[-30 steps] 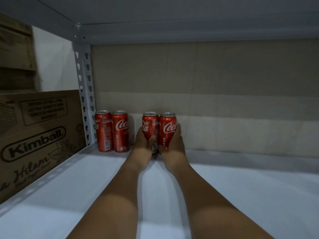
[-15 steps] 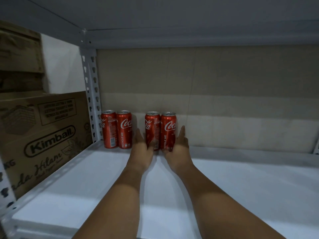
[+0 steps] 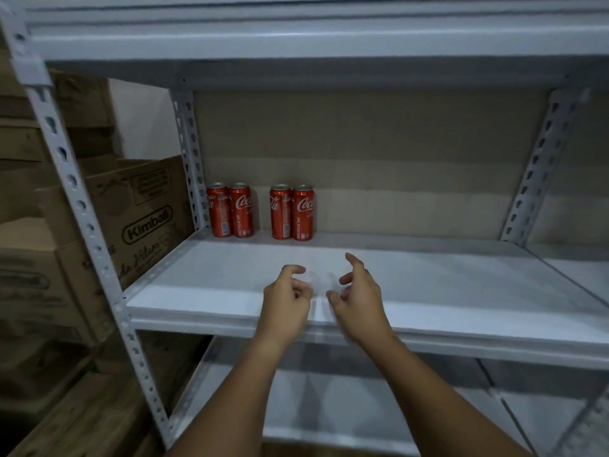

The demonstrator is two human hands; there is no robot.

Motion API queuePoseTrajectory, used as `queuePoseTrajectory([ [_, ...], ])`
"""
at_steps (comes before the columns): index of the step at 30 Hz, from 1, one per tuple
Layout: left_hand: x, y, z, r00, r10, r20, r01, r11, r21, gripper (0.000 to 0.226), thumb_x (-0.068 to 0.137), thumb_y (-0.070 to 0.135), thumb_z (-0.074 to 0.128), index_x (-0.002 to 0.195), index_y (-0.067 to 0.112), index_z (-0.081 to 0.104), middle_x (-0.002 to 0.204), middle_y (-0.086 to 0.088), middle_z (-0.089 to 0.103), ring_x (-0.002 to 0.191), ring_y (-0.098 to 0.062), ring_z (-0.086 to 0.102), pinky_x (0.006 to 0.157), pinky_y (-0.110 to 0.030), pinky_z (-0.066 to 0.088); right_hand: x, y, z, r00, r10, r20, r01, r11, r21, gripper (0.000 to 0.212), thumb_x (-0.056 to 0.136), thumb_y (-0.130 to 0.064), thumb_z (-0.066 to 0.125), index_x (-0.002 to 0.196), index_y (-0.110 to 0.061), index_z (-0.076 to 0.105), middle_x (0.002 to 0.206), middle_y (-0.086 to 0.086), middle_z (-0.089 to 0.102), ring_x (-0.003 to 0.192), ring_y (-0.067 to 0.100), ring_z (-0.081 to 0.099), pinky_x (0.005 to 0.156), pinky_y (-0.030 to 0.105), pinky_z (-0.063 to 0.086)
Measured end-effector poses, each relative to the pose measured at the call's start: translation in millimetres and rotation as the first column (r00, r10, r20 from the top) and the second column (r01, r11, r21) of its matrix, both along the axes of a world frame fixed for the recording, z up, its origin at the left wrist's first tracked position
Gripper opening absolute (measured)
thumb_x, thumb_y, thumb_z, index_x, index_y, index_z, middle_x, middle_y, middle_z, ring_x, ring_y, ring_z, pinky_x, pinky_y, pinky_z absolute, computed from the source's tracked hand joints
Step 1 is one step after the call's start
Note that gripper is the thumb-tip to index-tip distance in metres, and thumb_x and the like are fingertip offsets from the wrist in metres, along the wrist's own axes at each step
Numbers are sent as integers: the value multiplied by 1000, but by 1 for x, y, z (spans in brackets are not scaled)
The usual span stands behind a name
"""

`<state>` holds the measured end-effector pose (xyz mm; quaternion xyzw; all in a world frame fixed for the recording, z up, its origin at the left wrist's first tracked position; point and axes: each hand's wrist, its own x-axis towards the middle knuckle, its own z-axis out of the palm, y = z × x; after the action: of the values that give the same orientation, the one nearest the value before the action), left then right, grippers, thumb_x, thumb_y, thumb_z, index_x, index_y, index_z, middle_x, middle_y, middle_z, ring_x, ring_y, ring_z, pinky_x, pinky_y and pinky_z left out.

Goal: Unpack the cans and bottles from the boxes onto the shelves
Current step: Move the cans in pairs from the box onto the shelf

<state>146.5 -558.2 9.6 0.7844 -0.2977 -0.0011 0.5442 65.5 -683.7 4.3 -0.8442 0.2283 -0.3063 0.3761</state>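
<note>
Several red cola cans stand upright at the back left of the white shelf. One pair of cans sits beside the rear left post, and a second pair of cans stands a short gap to its right. My left hand and my right hand hover side by side over the shelf's front edge, well in front of the cans. The fingers of both hands are loosely curled and hold nothing.
A brown Kimball carton sits left of the rack among other stacked cardboard boxes. Perforated grey posts frame the shelf. A lower white shelf lies under my forearms. Another shelf bay adjoins on the right.
Both hands have let go of the right pair of cans and drawn back to the shelf's front edge. The camera has pulled back, showing the whole rack.
</note>
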Motion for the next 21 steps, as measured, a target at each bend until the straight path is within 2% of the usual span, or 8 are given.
queuePoseTrajectory([
  [2,-32,9,-7,1000,-9,-6,9,997,-73,24,99,13,61,120,23,62,85,6,69,77,-4,66,69,-15,51,-36,12,-4,999,3,34,-2,1000,-20,68,94,-16,67,152,-27,32,114,-2,55,85,12,58,82,25,51],
  [4,-60,15,-20,1000,-26,-13,24,993,-115,23,98,13,62,117,25,64,87,5,70,80,-3,65,72,-17,51,-66,21,-14,996,5,85,-3,1000,-20,63,93,-13,67,148,-27,39,105,-3,56,82,9,58,76,15,47],
  [6,-87,20,-36,997,-65,-37,61,993,-101,21,99,16,62,117,27,63,90,7,69,82,-1,64,71,-13,49,-97,29,-31,995,-1,97,2,1000,-18,60,92,-10,67,145,-25,43,100,-3,57,81,7,58,71,7,43],
  [9,-122,26,-72,990,-100,-103,97,995,-30,23,99,16,61,120,26,61,92,7,69,84,-3,64,70,-10,46,-139,38,-70,998,-45,38,43,999,29,59,91,-9,68,144,-23,45,99,-3,56,80,7,57,67,5,42],
  [13,-159,29,-138,979,-68,-192,92,989,118,21,99,12,57,116,25,59,87,14,64,83,-2,64,68,-7,45,-178,41,-132,983,-114,-142,124,990,63,59,90,-13,70,142,-19,45,99,-1,57,80,8,56,66,9,38],
  [16,-180,29,-198,960,-42,-277,111,964,240,24,95,3,57,113,17,63,83,16,61,86,-14,67,68,-10,44,-204,44,-179,954,-112,-278,153,980,129,55,87,-9,69,138,-14,49,106,4,63,92,18,63,76,22,49],
  [18,-193,31,-234,931,-27,-364,155,933,325,26,90,-1,61,112,13,65,83,10,63,90,-19,67,65,-9,41,-220,45,-209,922,-117,-370,179,974,137,44,86,-13,70,127,-12,56,111,7,67,100,24,66,87,33,53],
  [21,-214,42,-274,884,13,-468,206,886,415,34,86,-6,66,114,13,61,99,-8,69,93,-23,67,68,-11,46,-240,45,-249,861,-95,-499,191,971,145,33,87,-11,69,119,-11,61,111,9,68,99,25,66,86,30,51],
])
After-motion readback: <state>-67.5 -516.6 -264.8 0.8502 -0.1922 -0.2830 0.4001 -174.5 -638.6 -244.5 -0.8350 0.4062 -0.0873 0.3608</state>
